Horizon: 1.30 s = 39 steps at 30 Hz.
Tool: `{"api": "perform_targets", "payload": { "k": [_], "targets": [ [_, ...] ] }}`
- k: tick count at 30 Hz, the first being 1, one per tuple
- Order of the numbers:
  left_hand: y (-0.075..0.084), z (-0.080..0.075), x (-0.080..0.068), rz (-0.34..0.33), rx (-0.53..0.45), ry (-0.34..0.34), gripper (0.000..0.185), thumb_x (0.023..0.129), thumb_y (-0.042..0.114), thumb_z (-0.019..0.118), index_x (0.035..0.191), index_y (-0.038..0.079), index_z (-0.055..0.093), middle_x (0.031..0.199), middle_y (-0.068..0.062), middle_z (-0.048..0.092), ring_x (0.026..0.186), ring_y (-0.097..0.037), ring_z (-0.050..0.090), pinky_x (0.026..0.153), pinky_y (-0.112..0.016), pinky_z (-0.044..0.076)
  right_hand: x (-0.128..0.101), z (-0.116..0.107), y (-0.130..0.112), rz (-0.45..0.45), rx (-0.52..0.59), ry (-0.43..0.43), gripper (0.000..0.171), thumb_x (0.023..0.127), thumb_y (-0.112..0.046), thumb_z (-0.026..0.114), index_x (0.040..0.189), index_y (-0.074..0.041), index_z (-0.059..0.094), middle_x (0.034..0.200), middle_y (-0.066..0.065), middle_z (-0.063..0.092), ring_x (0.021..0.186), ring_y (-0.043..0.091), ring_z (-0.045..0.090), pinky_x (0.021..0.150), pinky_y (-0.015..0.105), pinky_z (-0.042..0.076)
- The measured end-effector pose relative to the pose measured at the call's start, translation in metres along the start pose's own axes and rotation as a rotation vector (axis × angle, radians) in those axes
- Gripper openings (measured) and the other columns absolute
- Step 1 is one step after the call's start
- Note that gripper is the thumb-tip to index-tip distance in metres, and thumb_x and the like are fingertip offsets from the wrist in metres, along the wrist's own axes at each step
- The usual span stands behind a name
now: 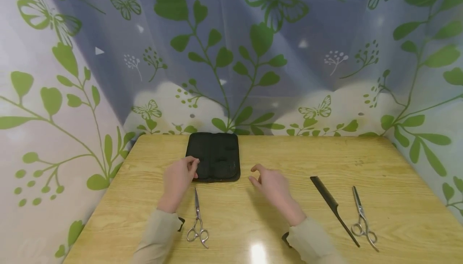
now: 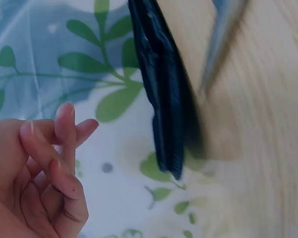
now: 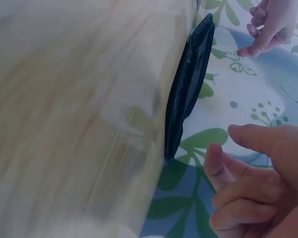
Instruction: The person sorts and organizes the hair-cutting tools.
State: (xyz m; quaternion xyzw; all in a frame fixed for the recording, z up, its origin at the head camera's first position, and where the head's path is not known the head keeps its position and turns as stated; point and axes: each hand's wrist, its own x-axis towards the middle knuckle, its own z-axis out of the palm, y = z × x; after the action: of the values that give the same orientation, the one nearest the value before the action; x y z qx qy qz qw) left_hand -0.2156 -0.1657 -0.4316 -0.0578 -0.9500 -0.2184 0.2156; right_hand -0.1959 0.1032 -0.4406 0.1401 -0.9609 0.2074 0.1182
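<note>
Leaf-and-butterfly curtains close off a pale wooden table (image 1: 275, 224) on three sides. At its far edge lies a closed black zip case (image 1: 213, 162), flat on the wood. The left hand (image 1: 178, 180) hovers at the case's near left corner, fingers loosely curled and holding nothing; whether its fingertips touch the case cannot be told. The right hand (image 1: 273, 187) sits just off the case's right side, fingers relaxed and apart, also empty, so the two hands flank the case as if to take it from both sides. One pair of scissors (image 1: 197, 222) lies just beside the left wrist. Farther right lie a black tail comb (image 1: 333, 208) and a second pair of scissors (image 1: 363, 220), side by side, within the right hand's reach.
</note>
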Motion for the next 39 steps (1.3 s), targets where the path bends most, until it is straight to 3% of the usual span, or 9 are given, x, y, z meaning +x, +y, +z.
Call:
{"api": "perform_targets", "payload": {
  "k": [9,14,17,19,21,26,29,33,39],
  "targets": [
    [-0.030,0.005,0.007,-0.120,0.026,0.033,0.019,0.098,0.018,0.068,0.097,0.002,0.078,0.081,-0.011,0.075,0.042,-0.014,0.044,0.037,-0.025,0.029,0.023,0.019,-0.007,0.075,0.117,-0.089,0.048,0.096,-0.028,0.071,0.136,-0.004,0.062,0.089,0.007,0.068,0.063,0.015,0.055,0.053,0.029,0.045],
    [-0.039,0.005,0.005,-0.164,0.001,-0.030,0.022,0.095,0.014,0.069,0.108,-0.003,0.074,0.094,-0.019,0.073,0.068,-0.031,0.066,0.054,-0.040,0.051,0.034,0.028,-0.008,0.096,0.142,-0.138,0.054,0.098,-0.029,0.069,0.140,0.002,0.057,0.080,0.003,0.067,0.115,0.038,0.064,0.071,0.040,0.056],
    [-0.043,0.005,0.003,-0.189,-0.009,-0.082,0.027,0.095,0.014,0.069,0.115,-0.005,0.071,0.100,-0.023,0.072,0.082,-0.038,0.068,0.065,-0.048,0.055,0.039,0.033,-0.007,0.113,0.169,-0.178,0.055,0.098,-0.029,0.068,0.142,0.003,0.055,0.062,0.001,0.061,0.085,0.027,0.070,0.053,0.030,0.048],
    [-0.045,0.005,0.002,-0.201,-0.016,-0.109,0.028,0.095,0.013,0.069,0.117,-0.005,0.070,0.102,-0.023,0.071,0.085,-0.039,0.068,0.067,-0.049,0.055,0.041,0.035,-0.007,0.133,0.194,-0.210,0.056,0.098,-0.028,0.068,0.142,0.004,0.054,0.052,-0.001,0.053,0.054,0.016,0.054,0.043,0.024,0.032],
    [-0.047,0.005,0.001,-0.202,-0.027,-0.125,0.028,0.095,0.012,0.069,0.118,-0.005,0.070,0.102,-0.023,0.072,0.086,-0.039,0.068,0.068,-0.049,0.055,0.043,0.037,-0.007,0.152,0.207,-0.239,0.056,0.099,-0.027,0.067,0.144,0.004,0.053,0.049,-0.004,0.047,0.042,0.008,0.028,0.041,0.021,0.024],
    [-0.053,0.009,0.002,-0.189,-0.058,-0.140,0.026,0.094,0.010,0.069,0.116,-0.005,0.072,0.097,-0.021,0.075,0.079,-0.036,0.070,0.063,-0.042,0.053,0.048,0.043,-0.010,0.168,0.166,-0.260,0.055,0.100,-0.029,0.066,0.142,0.003,0.055,0.057,0.002,0.055,0.044,0.008,0.032,0.043,0.022,0.030],
    [-0.056,0.012,0.004,-0.183,-0.079,-0.158,0.028,0.094,0.010,0.069,0.117,-0.005,0.072,0.096,-0.020,0.075,0.068,-0.030,0.067,0.055,-0.033,0.047,0.052,0.047,-0.013,0.164,0.119,-0.258,0.051,0.099,-0.029,0.066,0.138,0.003,0.059,0.087,0.013,0.073,0.061,0.015,0.056,0.054,0.029,0.046],
    [-0.060,0.013,0.004,-0.182,-0.105,-0.181,0.030,0.094,0.010,0.069,0.121,-0.006,0.070,0.098,-0.021,0.075,0.061,-0.025,0.062,0.053,-0.029,0.040,0.056,0.050,-0.017,0.195,0.099,-0.276,0.049,0.099,-0.028,0.067,0.137,0.002,0.060,0.127,0.020,0.068,0.084,0.026,0.067,0.064,0.036,0.053],
    [-0.061,0.013,0.006,-0.193,-0.119,-0.206,0.029,0.094,0.009,0.070,0.119,-0.006,0.071,0.100,-0.022,0.075,0.077,-0.032,0.068,0.062,-0.036,0.049,0.060,0.051,-0.018,0.220,0.108,-0.266,0.050,0.100,-0.027,0.066,0.141,0.001,0.057,0.121,0.020,0.070,0.071,0.023,0.060,0.053,0.030,0.042]
  ]
}}
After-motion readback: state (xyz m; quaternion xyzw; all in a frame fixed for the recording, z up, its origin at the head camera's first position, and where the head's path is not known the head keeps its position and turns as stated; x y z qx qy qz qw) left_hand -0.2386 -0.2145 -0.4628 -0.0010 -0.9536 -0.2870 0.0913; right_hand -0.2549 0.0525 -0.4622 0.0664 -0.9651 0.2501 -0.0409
